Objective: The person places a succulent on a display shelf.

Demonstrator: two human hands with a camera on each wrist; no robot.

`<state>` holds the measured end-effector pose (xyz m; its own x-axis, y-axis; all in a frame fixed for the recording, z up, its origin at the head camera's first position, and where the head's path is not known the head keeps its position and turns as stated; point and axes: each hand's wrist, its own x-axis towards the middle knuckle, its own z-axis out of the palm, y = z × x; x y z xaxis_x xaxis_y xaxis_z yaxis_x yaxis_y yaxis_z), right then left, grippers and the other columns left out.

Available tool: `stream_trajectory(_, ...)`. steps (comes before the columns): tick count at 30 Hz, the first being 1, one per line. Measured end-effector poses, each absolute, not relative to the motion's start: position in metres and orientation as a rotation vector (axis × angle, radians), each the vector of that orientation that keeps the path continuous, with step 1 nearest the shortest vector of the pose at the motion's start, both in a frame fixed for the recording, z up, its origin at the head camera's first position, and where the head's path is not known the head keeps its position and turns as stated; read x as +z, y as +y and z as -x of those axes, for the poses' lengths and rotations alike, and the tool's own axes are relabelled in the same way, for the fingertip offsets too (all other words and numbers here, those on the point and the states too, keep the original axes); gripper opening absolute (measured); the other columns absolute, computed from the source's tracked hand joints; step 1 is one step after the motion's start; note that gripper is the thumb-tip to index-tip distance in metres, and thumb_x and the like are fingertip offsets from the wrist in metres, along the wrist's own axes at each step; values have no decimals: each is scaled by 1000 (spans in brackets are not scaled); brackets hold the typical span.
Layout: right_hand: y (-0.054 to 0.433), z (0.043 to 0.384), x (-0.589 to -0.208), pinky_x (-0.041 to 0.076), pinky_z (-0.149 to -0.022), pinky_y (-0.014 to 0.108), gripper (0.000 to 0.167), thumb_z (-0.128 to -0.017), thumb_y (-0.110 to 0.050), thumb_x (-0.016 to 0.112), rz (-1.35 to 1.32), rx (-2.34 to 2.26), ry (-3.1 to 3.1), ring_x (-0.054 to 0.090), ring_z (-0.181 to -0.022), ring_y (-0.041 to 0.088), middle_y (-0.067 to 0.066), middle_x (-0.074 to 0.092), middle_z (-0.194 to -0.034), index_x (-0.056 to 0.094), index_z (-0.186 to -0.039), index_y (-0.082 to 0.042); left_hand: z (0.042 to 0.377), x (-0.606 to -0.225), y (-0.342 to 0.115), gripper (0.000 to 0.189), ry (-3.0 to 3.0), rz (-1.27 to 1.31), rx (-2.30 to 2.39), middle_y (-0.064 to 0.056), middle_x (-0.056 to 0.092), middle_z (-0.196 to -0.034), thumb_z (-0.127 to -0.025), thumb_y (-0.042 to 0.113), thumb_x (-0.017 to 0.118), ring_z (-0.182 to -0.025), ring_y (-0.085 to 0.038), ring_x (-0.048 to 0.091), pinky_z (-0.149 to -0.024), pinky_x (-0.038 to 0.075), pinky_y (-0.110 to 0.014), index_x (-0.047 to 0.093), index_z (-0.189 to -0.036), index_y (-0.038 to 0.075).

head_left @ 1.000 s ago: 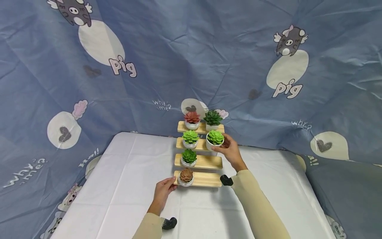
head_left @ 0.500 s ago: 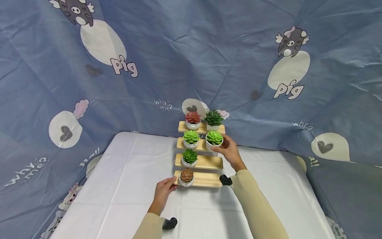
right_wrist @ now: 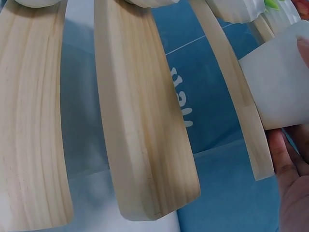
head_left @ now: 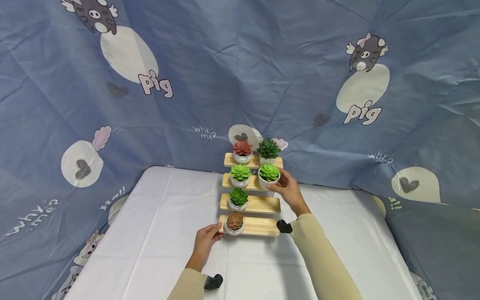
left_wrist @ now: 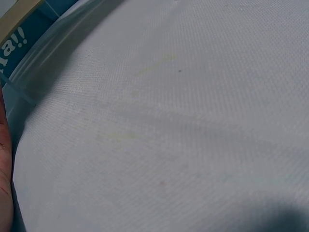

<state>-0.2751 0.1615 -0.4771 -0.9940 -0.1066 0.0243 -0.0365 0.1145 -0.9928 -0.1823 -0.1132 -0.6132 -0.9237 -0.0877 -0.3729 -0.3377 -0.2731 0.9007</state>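
A tiered wooden plant stand (head_left: 260, 226) rises in steps at the middle of the table. My left hand (head_left: 204, 242) holds the left end of its lowest shelf, thumb on top. At the second shelf from the top, my right hand (head_left: 290, 192) grips a white pot (head_left: 267, 183) with a bright green succulent (head_left: 269, 172) from its right side. In the right wrist view the white pot (right_wrist: 280, 79) sits at the shelf's edge (right_wrist: 241, 104), with fingers (right_wrist: 285, 164) below and beside it. The left wrist view shows mostly tablecloth and a sliver of hand (left_wrist: 5, 179).
Down the stand's left side stand potted succulents: red (head_left: 242, 148), light green (head_left: 240, 171), green (head_left: 238, 196) and brown (head_left: 235, 221). A dark green one (head_left: 268, 148) is at top right. Blue printed fabric (head_left: 225, 83) hangs behind the white-covered table (head_left: 168, 225).
The bright green succulent's pot has shifted very slightly left along its shelf in my right hand. My left hand keeps its hold on the lowest shelf.
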Motion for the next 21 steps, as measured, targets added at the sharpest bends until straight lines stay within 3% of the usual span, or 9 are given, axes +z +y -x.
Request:
stream_trajectory(10, 169, 269, -477, 40, -106, 35, 78, -81, 3, 74, 122, -2071, 2344, 46, -127, 33, 21, 45, -141, 34, -148, -6, 184, -610, -112, 38, 1807, 530, 2323, -2, 66, -84, -92, 21, 67, -74, -10, 62, -68, 53, -21, 63, -107, -13)
stream_trajectory(21, 192, 237, -496, 35, -108, 49, 67, -87, -6, 71, 127, -1986, 2465, 44, -128, 40, 25, 44, -140, 36, -144, -1, 184, -612, -113, 36, 1767, 526, 2396, -3, 66, -86, -96, 14, 61, -76, -9, 62, -70, 54, -21, 57, -115, -16)
